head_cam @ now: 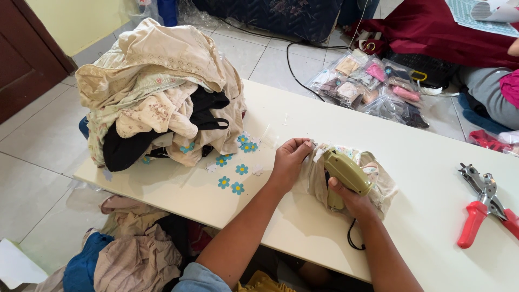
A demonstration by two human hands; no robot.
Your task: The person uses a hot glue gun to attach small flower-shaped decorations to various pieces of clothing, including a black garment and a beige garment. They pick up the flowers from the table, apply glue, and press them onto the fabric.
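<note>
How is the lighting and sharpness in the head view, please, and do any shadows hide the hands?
Head view: soft, even light, sharp throughout; the left hand and right hand, gripping the olive tagging gun, cast only faint shadows on the white table; straight edges bow slightly from wide-angle distortion.

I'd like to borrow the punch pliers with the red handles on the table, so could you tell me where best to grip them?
Grip the punch pliers by the two red handles, coming from the near table edge. The handles splay toward that edge, while the metal head points away; nothing lies on them.
</note>
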